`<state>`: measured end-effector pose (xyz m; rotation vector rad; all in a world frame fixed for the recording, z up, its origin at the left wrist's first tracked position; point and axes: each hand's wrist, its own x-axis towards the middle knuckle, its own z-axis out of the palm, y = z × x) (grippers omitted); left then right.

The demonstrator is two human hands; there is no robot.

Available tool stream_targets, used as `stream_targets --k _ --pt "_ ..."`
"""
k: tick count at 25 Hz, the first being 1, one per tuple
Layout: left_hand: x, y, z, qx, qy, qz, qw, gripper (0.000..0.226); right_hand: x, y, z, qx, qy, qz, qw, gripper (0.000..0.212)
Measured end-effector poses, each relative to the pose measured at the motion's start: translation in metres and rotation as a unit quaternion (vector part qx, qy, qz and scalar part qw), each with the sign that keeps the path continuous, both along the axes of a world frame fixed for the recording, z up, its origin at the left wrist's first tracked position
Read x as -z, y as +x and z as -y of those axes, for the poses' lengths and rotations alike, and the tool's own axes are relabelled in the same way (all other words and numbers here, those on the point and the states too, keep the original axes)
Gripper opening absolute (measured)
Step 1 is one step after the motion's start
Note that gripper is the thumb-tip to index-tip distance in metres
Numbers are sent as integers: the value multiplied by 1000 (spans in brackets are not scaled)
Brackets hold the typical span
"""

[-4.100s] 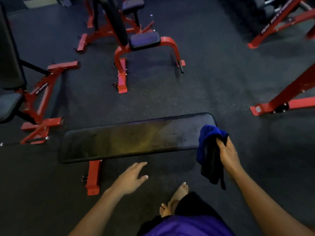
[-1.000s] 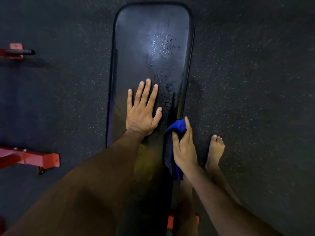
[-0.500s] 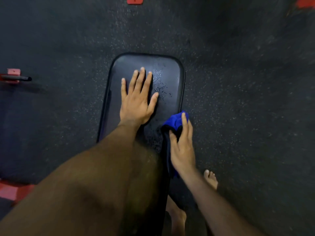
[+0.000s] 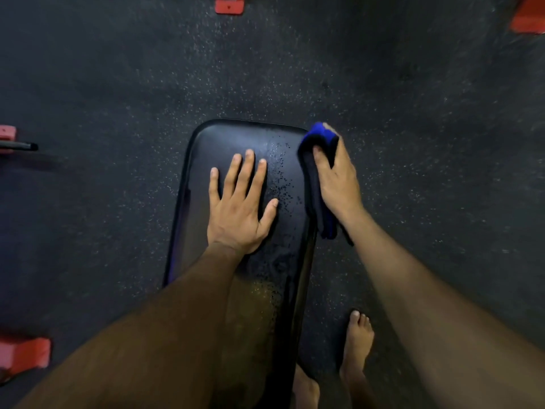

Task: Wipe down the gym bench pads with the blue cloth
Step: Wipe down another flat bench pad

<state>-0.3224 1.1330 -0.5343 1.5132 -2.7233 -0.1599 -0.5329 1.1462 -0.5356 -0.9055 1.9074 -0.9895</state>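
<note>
A long black bench pad (image 4: 203,149) runs away from me, and its far rounded end is in view. Small droplets speckle its right half. My left hand (image 4: 240,208) lies flat on the pad with fingers spread. My right hand (image 4: 336,178) grips the blue cloth (image 4: 317,178) against the pad's right edge near the far corner. The cloth is folded, its blue tip sticks out past my fingers and a darker part hangs down the pad's side.
Dark speckled rubber flooring (image 4: 427,128) surrounds the bench. Red equipment feet stand at the top (image 4: 229,5), top right (image 4: 528,20), left (image 4: 7,134) and lower left (image 4: 25,354). My bare feet (image 4: 356,340) stand to the right of the bench.
My right hand has slid the cloth forward along the pad's right edge to the far corner. My left hand stays flat on the pad. The view has shifted slightly.
</note>
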Motion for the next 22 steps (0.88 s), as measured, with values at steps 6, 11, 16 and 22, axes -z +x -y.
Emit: stream_targets --k 6,11,16,22 --pt "5 1 1 7 -16 -8 1000 72 -7 69 -124 -7 30 43 999 65" --pt "5 1 0 6 -19 -8 1000 72 -3 17 -15 20 48 -4 999 59" --pt "1 0 1 1 -14 -13 1000 71 -4 -3 -2 -19 29 26 999 55" --pt "2 2 1 -5 -14 -15 1000 72 -14 -29 -45 -128 93 2 987 50"
